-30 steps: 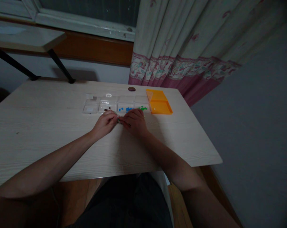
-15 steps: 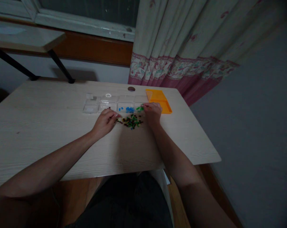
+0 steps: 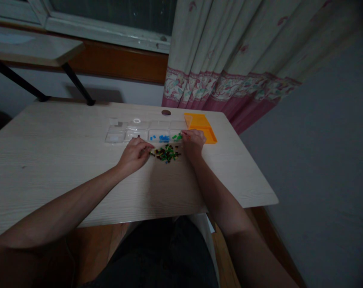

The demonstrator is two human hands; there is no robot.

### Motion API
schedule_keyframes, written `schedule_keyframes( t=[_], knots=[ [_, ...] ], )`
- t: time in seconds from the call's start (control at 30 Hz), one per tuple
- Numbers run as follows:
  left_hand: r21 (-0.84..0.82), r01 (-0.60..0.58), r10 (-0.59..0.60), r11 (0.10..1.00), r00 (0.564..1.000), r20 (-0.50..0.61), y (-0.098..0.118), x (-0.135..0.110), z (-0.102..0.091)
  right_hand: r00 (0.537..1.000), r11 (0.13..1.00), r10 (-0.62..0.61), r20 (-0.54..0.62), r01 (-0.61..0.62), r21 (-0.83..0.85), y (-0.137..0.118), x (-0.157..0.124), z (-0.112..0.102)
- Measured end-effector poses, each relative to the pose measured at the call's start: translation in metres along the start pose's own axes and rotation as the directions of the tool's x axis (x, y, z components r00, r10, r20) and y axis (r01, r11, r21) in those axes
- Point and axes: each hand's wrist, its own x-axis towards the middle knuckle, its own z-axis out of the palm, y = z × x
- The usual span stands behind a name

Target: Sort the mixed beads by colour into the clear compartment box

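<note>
A loose pile of small toy bricks (image 3: 168,154), mostly green, dark and yellowish, lies on the table. My left hand (image 3: 135,154) reaches to the pile's left edge, thumb and forefinger close together; anything between them is too small to make out. Behind the pile is a clear plastic compartment box (image 3: 148,130). Blue bricks (image 3: 164,138) lie in one compartment, green bricks (image 3: 177,137) in the one to its right, and a few dark bits (image 3: 136,137) farther left. My right hand (image 3: 194,143) is over the box's right end, fingers pinched beside the green bricks; their tips are partly hidden.
An open orange case (image 3: 210,135) stands just right of the box. A round dark hole (image 3: 166,113) is in the table (image 3: 79,160) near its back edge. A raised shelf (image 3: 49,48) on black legs occupies the back left. A curtain (image 3: 217,52) hangs behind.
My left hand has moved slightly right, its fingertips now at the pile's edge and closer together. My right hand stays almost in place by the green bricks.
</note>
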Motion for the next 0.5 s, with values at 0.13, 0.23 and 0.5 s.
schedule_keyframes(
  t=[0.13,0.23,0.5],
  knots=[
    [0.097,-0.04,0.034,0.995,0.998,0.062,0.001,-0.001,-0.001,1.0,1.0,-0.013,0.001,0.013,0.01,0.0,0.0,0.001],
    [0.16,-0.041,0.023,0.986,0.994,0.109,0.005,-0.002,-0.004,0.999,0.999,-0.037,0.005,0.036,0.016,0.0,0.0,0.001],
    [0.394,-0.056,-0.012,0.918,0.986,0.168,0.014,-0.003,-0.01,0.999,1.0,-0.027,0.023,0.026,0.01,-0.003,0.0,-0.002]
  ],
)
